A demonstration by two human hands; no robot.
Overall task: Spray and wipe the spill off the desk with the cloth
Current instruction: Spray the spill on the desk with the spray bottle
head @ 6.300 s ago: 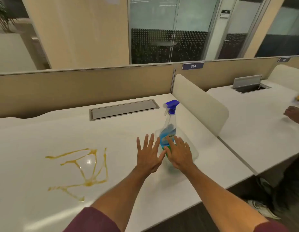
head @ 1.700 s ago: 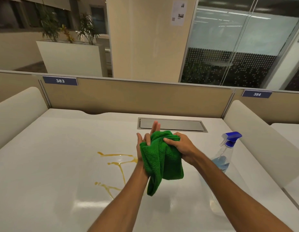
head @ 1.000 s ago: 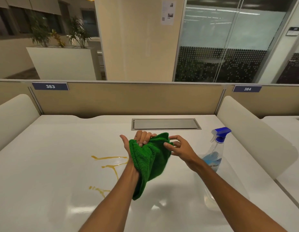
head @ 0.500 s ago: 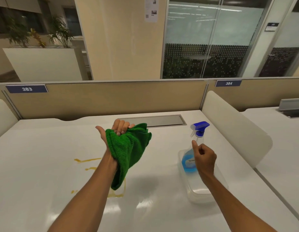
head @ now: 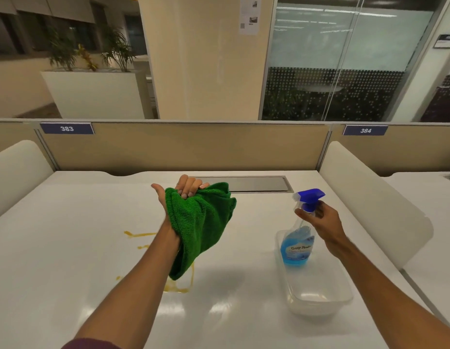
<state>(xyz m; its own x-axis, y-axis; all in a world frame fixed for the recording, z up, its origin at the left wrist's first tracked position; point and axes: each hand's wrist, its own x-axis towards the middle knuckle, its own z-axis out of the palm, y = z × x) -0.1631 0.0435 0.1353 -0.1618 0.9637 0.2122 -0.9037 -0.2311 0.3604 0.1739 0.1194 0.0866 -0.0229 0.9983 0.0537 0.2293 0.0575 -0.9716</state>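
My left hand (head: 180, 195) is raised above the white desk (head: 68, 248), palm up, fingers closed on a green cloth (head: 198, 222) that drapes down over the wrist. Yellow-orange spill streaks (head: 141, 234) lie on the desk below and left of it, partly hidden by my forearm and the cloth. At the right, a clear spray bottle (head: 298, 244) with blue liquid and a blue trigger head stands upright in a clear plastic tub (head: 319, 295). My right hand (head: 319, 217) wraps the bottle's neck just under the trigger.
A metal cable hatch (head: 256, 183) is set into the desk's far side. White rounded side dividers (head: 370, 197) flank the desk left and right, with a tan back partition (head: 193, 147) behind. A neighbouring desk lies beyond the right divider.
My right hand has let go of the cloth, moved right and closed around the spray bottle's neck. The cloth stays bunched in my raised left hand. The view swung slightly left.
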